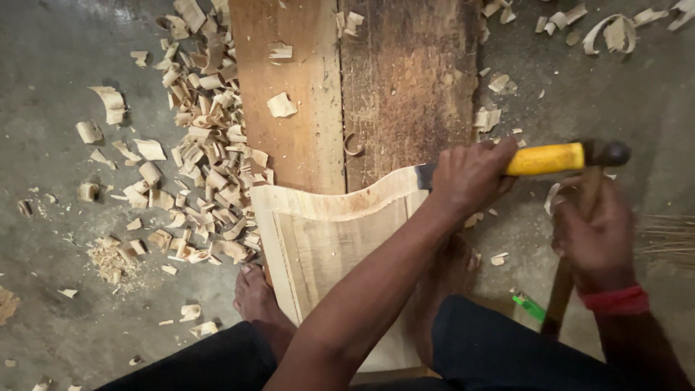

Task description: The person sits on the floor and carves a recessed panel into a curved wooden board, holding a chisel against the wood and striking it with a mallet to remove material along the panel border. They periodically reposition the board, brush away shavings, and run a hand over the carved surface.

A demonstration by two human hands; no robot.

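A pale, curved wooden workpiece (326, 239) lies on the floor across two darker planks (304, 108). My left hand (470, 177) grips a yellow-handled chisel (546, 159), whose dark blade meets the workpiece's upper right edge. My right hand (594, 232), with a red band at the wrist, is closed around the wooden handle of a hammer (607, 153). The hammer's dark head sits at the chisel handle's end. One bare foot (253, 293) rests by the workpiece's left edge. The other foot (445, 279) is on its right side, partly hidden by my left arm.
Several pale wood shavings (203, 145) are heaped left of the planks, and more are scattered at the top right (615, 32). A small green lighter (529, 306) lies on the grey concrete floor (51, 108) by my right knee. Broom bristles (666, 235) show at the right edge.
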